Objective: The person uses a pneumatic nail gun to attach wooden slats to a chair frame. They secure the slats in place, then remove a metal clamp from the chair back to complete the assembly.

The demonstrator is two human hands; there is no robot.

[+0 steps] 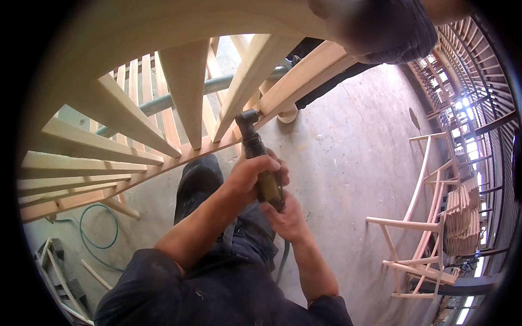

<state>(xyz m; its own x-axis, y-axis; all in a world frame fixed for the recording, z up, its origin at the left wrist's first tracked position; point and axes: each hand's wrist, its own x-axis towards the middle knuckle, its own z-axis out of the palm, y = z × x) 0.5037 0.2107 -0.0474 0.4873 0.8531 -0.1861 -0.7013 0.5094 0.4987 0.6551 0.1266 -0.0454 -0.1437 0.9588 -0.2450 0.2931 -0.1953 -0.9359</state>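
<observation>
My left hand (255,175) is wrapped round the body of a right-angle air tool (253,142), just below its dark neck. Lower down, my right hand (285,216) grips the same tool near its yellowish base. The tool's angled head touches or nearly touches a wooden end post (304,76) close to where it meets the long rail (190,154); the exact contact is too small to make out. Post and rail belong to a pale wooden frame with several flat slats (187,81) that stands ahead and to the left. A wide curved board (163,22) runs across its nearer top.
Another person (380,30) leans in at the top right, partly blurred. A grey-green pipe (217,83) passes behind the slats. A green hose (82,231) loops on the concrete floor (337,163). Wooden chair-like frames (408,224) and stacked wood pieces (462,220) stand right.
</observation>
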